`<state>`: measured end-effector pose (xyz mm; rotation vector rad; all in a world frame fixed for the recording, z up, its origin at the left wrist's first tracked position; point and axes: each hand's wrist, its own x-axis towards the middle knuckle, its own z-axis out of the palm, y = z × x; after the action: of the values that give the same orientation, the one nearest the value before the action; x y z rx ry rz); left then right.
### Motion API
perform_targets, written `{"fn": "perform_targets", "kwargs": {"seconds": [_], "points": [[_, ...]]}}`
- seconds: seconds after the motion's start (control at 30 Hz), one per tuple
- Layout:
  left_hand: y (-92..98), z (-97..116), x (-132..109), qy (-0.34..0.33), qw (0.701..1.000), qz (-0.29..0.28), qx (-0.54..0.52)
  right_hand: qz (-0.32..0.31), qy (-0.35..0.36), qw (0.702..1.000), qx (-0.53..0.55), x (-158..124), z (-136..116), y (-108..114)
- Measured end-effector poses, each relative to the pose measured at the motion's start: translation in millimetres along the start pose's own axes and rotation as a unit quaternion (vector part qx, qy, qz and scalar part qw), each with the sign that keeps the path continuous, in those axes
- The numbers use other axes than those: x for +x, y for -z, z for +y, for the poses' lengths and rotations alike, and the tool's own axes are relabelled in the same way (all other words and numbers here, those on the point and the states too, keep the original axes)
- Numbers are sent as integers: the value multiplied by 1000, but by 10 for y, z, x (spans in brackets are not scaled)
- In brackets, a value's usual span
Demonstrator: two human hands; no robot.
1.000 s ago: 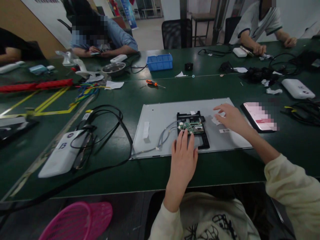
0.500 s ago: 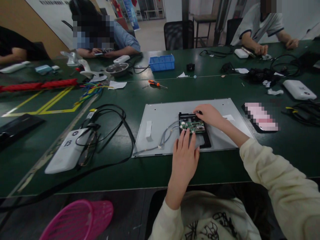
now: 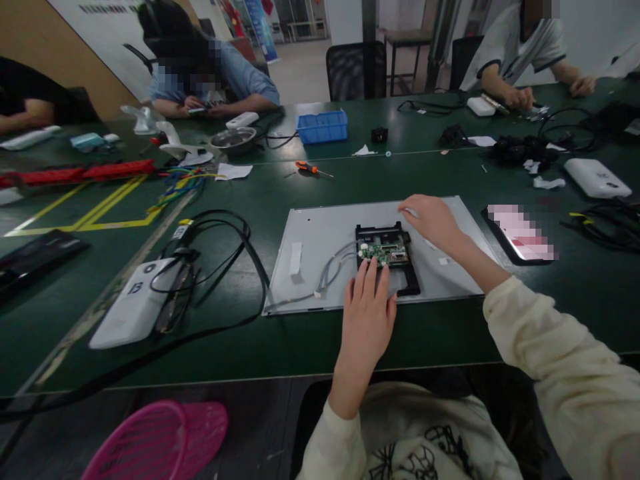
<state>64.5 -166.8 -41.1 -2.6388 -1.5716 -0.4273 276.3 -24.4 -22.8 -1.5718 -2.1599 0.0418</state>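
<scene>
A grey metal panel [image 3: 330, 223] lies flat on the green table. On it rests a black plastic frame [image 3: 412, 279] carrying a green circuit board [image 3: 383, 254], with grey cables [image 3: 325, 272] running from its left side to the panel's lower left corner. My left hand [image 3: 369, 307] is open, its outstretched fingertips touching the front edge of the board. My right hand [image 3: 433, 219] hovers just above the frame's far right corner, apart from it. Its thumb and fingers are curled together; whatever may be between them is hidden.
To the right lies a phone [image 3: 520, 233]. A white power bank [image 3: 135, 300] with black cables sits left of the panel. Beyond are an orange screwdriver [image 3: 313, 169], a blue basket [image 3: 323, 128] and a metal bowl [image 3: 233, 140]. Other people sit across the table. A pink basket [image 3: 160, 440] stands below.
My right hand has lifted off the frame's far right corner and shifted slightly right and away from me. My left hand has stayed at the board.
</scene>
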Motion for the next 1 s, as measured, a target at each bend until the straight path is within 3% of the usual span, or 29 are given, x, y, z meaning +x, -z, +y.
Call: {"fn": "perform_targets", "kwargs": {"seconds": [0.07, 0.23, 0.4, 0.57, 0.7, 0.77, 0.87, 1.0], "points": [[0, -3, -1, -4, 1000, 4, -3, 15, -12, 1000, -13, -77, 85, 60], [-8, 2, 8, 0, 1000, 9, -4, -44, -9, 999, -7, -275, 297, -34], [23, -8, 11, -2, 1000, -2, -5, 3, 1, 999, 43, -325, 299, -98], [388, -179, 155, -49, 999, -19, -13, -25, 49, 991, 119, -383, 140, -19], [640, -475, 593, -85, 996, -29, -29, -93, 94, 981, 145, -450, 35, 48], [605, -652, 868, -116, 990, -63, -52, -116, 105, 978, 140, -469, 13, 59], [386, -881, 1168, -174, 972, -119, -100, -131, 108, 978, 125, -479, 16, 50], [114, -1028, 1209, -196, 959, -149, -142, -139, 95, 978, 120, -485, 33, 35]]}}
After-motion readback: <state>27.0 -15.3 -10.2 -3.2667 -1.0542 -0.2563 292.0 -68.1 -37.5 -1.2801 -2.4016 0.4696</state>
